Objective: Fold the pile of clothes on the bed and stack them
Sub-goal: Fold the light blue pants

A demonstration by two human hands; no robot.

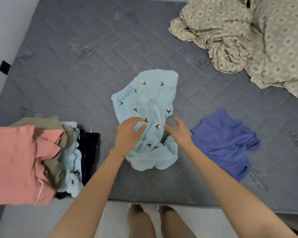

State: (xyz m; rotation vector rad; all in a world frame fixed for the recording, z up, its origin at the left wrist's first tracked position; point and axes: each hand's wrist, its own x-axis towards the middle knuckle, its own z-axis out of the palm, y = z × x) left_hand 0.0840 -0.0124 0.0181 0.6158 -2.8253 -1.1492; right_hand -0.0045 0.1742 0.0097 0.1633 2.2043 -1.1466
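Head view, looking down at the grey quilted mattress [72,62]. The light blue garment [148,103] with the little cotton-flower print is lying crumpled about mid-bed, a bit closer to the near edge. Left hand [128,134] rests on its lower part, fingers loosely bent and spread, not pinching anything as far as I can see. Right hand [180,133] is relaxed with fingers apart, right at the garment's right side; can't tell if it's actually touching. A purple garment [225,145] sits rumpled just to the right. Over at the near left corner there's the unfolded pile of clothes [55,162], pink top [14,160] uppermost. A patterned beige sheet [251,40] is bunched in the far right corner.
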